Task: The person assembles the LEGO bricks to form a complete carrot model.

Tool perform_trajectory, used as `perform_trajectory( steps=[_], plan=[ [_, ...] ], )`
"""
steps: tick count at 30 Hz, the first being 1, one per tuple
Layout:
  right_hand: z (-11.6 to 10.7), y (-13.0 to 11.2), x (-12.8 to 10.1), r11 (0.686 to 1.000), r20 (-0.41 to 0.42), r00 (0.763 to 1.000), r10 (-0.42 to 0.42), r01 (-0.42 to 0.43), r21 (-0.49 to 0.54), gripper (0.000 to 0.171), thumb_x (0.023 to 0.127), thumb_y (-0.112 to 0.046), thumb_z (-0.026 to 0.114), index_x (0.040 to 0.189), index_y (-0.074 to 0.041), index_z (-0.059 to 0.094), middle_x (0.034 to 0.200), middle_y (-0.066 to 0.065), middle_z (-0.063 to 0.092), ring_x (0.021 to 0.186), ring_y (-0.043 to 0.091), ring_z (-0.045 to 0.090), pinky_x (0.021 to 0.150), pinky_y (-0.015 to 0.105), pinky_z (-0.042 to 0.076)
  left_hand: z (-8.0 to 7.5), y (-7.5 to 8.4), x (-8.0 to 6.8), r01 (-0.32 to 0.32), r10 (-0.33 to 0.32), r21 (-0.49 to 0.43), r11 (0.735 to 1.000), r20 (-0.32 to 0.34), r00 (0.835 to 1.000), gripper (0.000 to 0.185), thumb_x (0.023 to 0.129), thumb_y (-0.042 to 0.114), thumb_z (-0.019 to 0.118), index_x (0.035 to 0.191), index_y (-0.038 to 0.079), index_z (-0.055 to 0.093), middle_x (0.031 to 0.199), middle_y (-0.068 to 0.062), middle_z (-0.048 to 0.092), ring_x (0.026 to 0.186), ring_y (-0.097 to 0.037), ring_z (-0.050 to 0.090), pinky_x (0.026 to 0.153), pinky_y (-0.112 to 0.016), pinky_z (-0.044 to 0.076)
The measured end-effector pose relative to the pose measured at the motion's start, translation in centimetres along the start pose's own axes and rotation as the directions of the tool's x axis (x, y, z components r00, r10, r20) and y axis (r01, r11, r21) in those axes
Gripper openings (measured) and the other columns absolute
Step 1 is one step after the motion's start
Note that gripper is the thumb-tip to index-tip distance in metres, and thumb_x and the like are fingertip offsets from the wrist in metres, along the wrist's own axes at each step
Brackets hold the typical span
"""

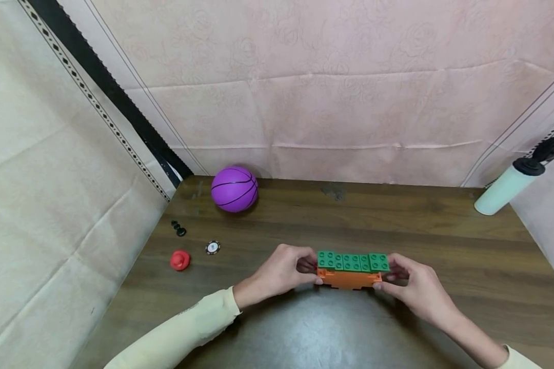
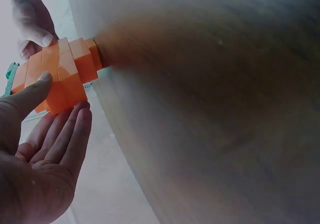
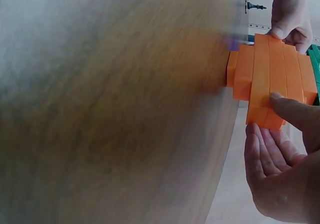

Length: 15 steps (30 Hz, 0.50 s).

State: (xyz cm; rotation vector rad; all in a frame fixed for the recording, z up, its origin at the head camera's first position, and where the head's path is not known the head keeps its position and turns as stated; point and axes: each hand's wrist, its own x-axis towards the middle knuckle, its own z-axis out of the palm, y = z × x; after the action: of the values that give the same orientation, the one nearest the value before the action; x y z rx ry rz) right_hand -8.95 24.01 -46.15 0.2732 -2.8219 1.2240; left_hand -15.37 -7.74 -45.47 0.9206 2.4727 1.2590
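Observation:
A toy-brick model [image 1: 352, 270], orange below with a row of green studded bricks on top, is at the front middle of the table [image 1: 448, 225]. My left hand [image 1: 283, 271] grips its left end, thumb on the near face and fingers round the far side. On the opposite end my right hand [image 1: 413, 287] holds it the same way. From the left wrist view, the orange bricks [image 2: 59, 71] show a stepped, narrowing base that stands at the tabletop. The right wrist view shows my thumb pressed on the layered orange side [image 3: 270, 73].
A purple ball [image 1: 234, 189] sits at the back left. Left of the hands lie a poker chip [image 1: 213, 247], a red knob-shaped piece [image 1: 180, 260] and a black chess piece [image 1: 178, 228]. A mint cylinder [image 1: 503, 192] with a black top is at the back right. Cloth [image 1: 328, 102] hangs behind.

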Motion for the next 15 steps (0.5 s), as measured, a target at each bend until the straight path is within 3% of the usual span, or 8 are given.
perform_trajectory(
  steps=[8, 15],
  plan=[
    [-0.1, 0.2, 1.2, 0.989, 0.085, 0.994, 0.074, -0.084, 0.119, 0.035, 0.089, -0.03, 0.087, 0.115, -0.011, 0.073, 0.108, 0.005, 0.079, 0.088, 0.002, 0.073, 0.077, 0.021, 0.06, -0.4, -0.5, -0.1, 0.039, -0.039, 0.004, 0.999, -0.046, 0.998, 0.021, 0.093, 0.026, 0.084, 0.108, 0.014, 0.078, 0.101, 0.0, 0.081, 0.085, 0.002, 0.072, 0.077, -0.017, 0.059],
    [0.1, 0.1, 2.5, 0.983, 0.185, 0.977, 0.103, -0.128, 0.129, 0.036, 0.093, -0.036, 0.083, 0.115, -0.01, 0.073, 0.1, 0.003, 0.078, 0.087, 0.008, 0.072, 0.071, 0.026, 0.06, -0.8, -1.0, 0.2, 0.077, -0.076, 0.015, 0.997, -0.035, 0.996, 0.025, 0.097, 0.028, 0.079, 0.116, 0.011, 0.078, 0.103, -0.001, 0.081, 0.086, 0.001, 0.072, 0.076, -0.017, 0.059]
  ],
)
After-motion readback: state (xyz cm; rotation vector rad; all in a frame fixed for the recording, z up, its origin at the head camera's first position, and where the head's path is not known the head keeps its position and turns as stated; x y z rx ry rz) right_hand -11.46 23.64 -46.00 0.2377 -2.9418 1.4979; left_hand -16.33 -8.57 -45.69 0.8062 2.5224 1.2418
